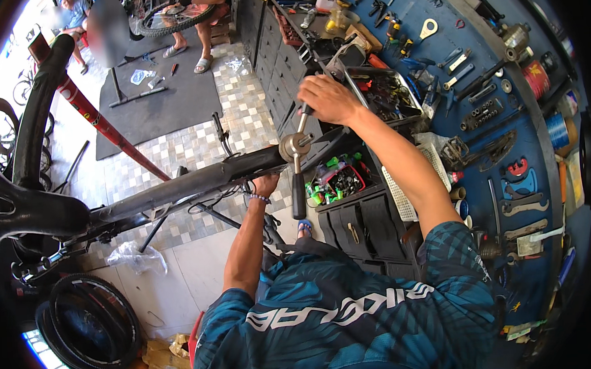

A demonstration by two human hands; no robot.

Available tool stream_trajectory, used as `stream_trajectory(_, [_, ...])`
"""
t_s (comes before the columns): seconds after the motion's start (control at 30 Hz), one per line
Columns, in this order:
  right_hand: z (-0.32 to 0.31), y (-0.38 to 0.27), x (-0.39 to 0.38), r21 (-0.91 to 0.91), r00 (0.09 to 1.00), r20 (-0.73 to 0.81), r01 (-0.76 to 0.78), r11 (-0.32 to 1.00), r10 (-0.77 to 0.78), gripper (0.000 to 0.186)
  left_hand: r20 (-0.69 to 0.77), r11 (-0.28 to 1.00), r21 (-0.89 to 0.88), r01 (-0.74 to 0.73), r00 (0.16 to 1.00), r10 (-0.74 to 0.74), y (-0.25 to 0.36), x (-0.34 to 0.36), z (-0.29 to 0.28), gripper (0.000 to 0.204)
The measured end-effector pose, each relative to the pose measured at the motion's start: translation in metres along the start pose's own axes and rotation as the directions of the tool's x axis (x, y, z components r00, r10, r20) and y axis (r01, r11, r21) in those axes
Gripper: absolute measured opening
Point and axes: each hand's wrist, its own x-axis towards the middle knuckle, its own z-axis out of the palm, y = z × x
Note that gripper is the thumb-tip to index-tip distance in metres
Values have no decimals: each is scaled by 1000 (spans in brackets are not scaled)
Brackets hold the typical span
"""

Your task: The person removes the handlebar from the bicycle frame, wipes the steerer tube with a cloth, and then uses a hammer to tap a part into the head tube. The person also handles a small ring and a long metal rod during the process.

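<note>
A dark bicycle frame (196, 182) runs across from the left toward me, its tube end near the middle. At that end sits a headset press (294, 147), with a round metal disc, a short rod and a crossbar handle with black grips. My right hand (330, 99) is closed round the far grip, which it partly hides. The near grip points toward me with no hand on it. My left hand (265, 184) is under the frame by the tube end. The tube and press hide its fingers, so its hold cannot be made out.
Trays of small parts (384, 95), a white basket (408, 186) and an open drawer (341, 179) lie to the right. Tools hang on a blue board (477, 124). Tyres (87, 322) stand lower left. At the back, a person holds a wheel (176, 17).
</note>
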Motion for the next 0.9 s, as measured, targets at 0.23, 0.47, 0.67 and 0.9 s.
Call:
stream_trajectory(0.23, [-47, -107, -93, 7, 771, 303, -589, 808, 560, 44, -77, 983, 164, -77, 993, 90, -7, 9, 7, 44])
stream_trajectory(0.47, [-94, -217, -66, 296, 949, 175, -306, 905, 263, 34, -127, 995, -91, -36, 992, 24, -4, 3, 9, 47])
stream_trajectory(0.67, [-55, -181, 68, 190, 992, -38, 124, 974, -119, 13, -70, 988, 153, 0, 997, 10, 3, -24, 7, 54])
stream_trajectory(0.9, [4, -11, 104, 304, 794, 365, -596, 743, 487, 27, -66, 984, -176, -2, 998, -10, 38, -2, -22, 43])
